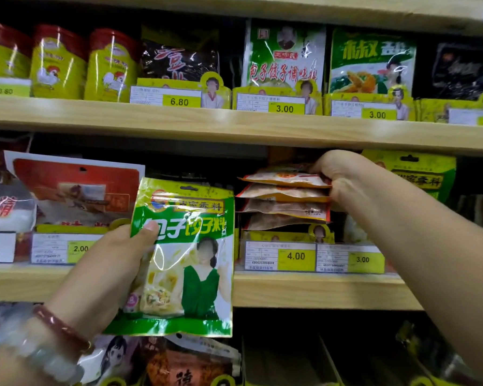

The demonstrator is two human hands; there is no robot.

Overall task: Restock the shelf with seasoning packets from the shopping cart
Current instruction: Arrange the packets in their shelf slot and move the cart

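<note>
Green seasoning packet [183, 257]: held upright, face toward camera, centre of frame, in front of the middle shelf [304, 288] edge. Left hand [106, 271] grips it by its left edge, thumb across the front over the white lettering, fingers behind. Judged: kept ready and label-out while a slot is prepared.

At 2 o'clock from the packet: stack of orange packets [285, 199] lying flat on the middle shelf, above the 4.00 price tag [296, 256]. Right hand [338, 176] clamps the stack's right end, fingers curled over the top, thumb side under. Probably squaring or shifting the stack to make room.

At 3 o'clock, behind the right forearm: another green packet [421, 174], apparently the same brand, likely the target row.

At 9 o'clock: red-and-white packet [76, 188]. At 12 o'clock, upper shelf: more packets; yellow tins [59, 65] to the left.

Not visible: shopping cart. Right fingertips hidden behind the stack; stack count uncertain; small print on the tags is unreadable.
</note>
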